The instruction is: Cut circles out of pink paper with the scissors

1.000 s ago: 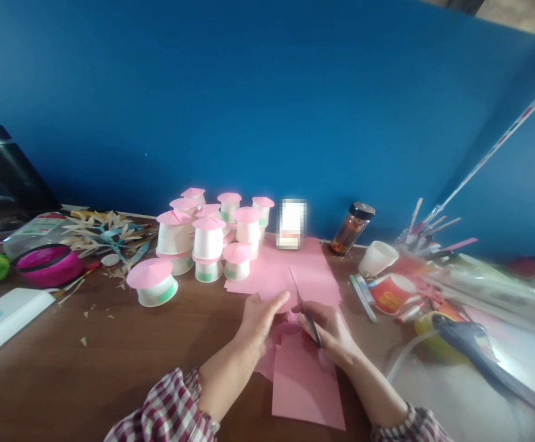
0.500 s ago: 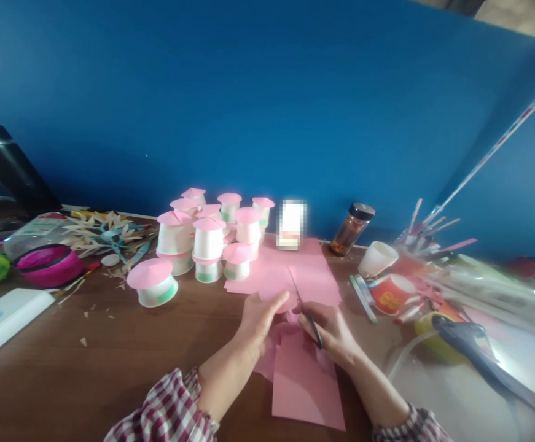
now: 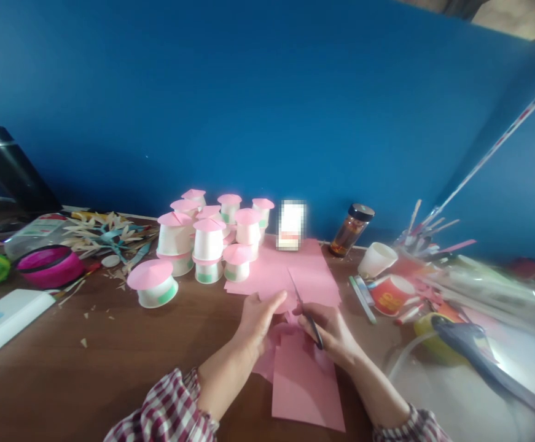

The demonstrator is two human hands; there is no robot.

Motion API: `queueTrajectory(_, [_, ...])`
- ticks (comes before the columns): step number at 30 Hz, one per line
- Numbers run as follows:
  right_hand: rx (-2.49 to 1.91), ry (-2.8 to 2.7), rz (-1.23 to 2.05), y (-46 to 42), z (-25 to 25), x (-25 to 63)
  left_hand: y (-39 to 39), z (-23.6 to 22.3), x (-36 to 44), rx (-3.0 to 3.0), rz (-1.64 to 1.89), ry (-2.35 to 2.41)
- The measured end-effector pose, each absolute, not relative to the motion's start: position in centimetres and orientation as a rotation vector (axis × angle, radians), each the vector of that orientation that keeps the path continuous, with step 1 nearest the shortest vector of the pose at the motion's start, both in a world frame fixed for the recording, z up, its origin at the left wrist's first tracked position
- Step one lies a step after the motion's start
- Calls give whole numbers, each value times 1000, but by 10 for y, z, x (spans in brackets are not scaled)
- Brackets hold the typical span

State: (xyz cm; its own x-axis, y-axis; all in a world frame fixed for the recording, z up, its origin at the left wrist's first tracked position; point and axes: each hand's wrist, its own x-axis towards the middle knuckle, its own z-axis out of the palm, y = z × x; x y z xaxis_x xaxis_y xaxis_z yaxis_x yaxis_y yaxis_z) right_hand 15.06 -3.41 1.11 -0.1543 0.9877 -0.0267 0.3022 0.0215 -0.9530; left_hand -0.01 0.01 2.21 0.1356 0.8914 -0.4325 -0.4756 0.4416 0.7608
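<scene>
Scissors [image 3: 313, 330] barely shift beside pink paper [image 3: 287, 304] above the tabletop [image 3: 87, 380].
Left hand [image 3: 257, 320] pinches the paper, thumb extended; right hand [image 3: 332, 331] curls around the handles.

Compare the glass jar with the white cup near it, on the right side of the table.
The glass jar is see-through with brown contents, while the white cup is opaque.
The jar has a dark lid; the cup has none.
The jar looks taller and narrower, the cup shorter and squatter.
Both are tilted rather than upright in this view.
</scene>
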Motion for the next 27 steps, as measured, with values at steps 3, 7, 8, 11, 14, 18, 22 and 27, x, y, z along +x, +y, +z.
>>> queueTrajectory(3, [-1364,-1570,1127,-34,11,150,1,20,0,525,1062,1009])
queueTrajectory(7, [-1347,-1552,1151,-34,11,150,2,17,0,566,1063,1020])
queueTrajectory(8, [-1343,-1536,1175,-34,11,150,2,17,-1,577,1057,1028])
queueTrajectory(11, [-1339,-1515,1200,-34,11,150,2,16,-1,612,1035,1043])
queueTrajectory(14, [-1345,-1564,1135,-34,12,150,1,15,-2,623,1014,1044])
queueTrajectory(18, [-1345,-1604,1101,-33,12,150,1,15,-2,616,997,1045])
queueTrajectory(22, [-1351,-1608,1092,-33,11,151,2,13,-2,618,991,1061])
queueTrajectory(27, [-1346,-1595,1117,-33,10,151,2,13,-2,616,1016,1027])
